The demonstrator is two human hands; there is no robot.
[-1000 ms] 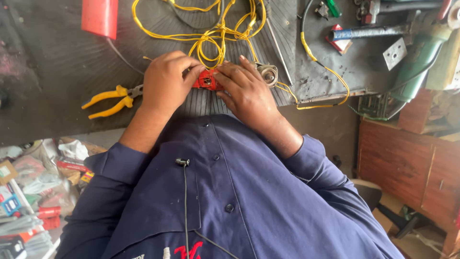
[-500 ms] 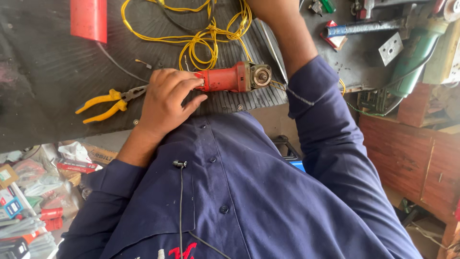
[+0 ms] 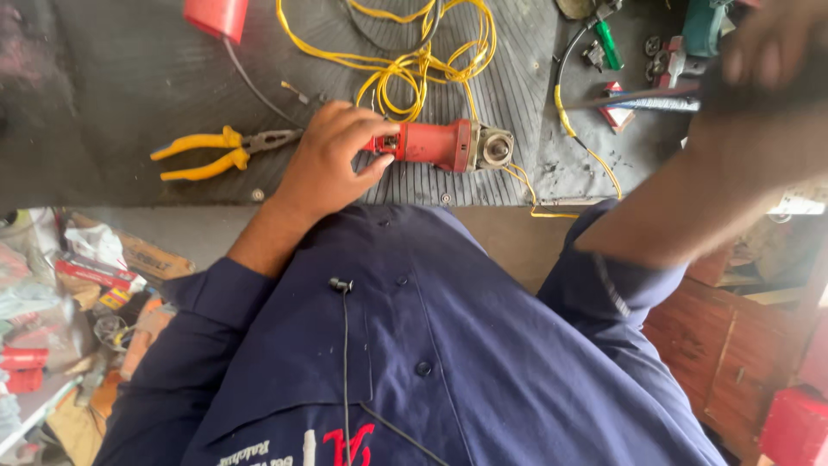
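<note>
Pinching the rear end of the red angle grinder [image 3: 435, 145], the left hand [image 3: 332, 160] has its fingers [image 3: 373, 129] clenched around the tool's tail where the yellow cable [image 3: 405, 65] enters, while the grinder lies flat near the front edge of the table [image 3: 121, 86], its grey gear head pointing to 3 o'clock. To hold it steady, that grip is best kept firm and low so the body does not roll on the ribbed mat. The right hand [image 3: 768, 47], up at 1 o'clock, is blurred; its fingers seem curled around something dark, but I cannot tell what. Counted outward: one grinder, one tangle of yellow cable at 12 o'clock, one pair of yellow-handled pliers [image 3: 220, 151] at 9 o'clock, one red cylinder [image 3: 216, 17] at 11 o'clock, one green-handled tool [image 3: 608, 43].
</note>
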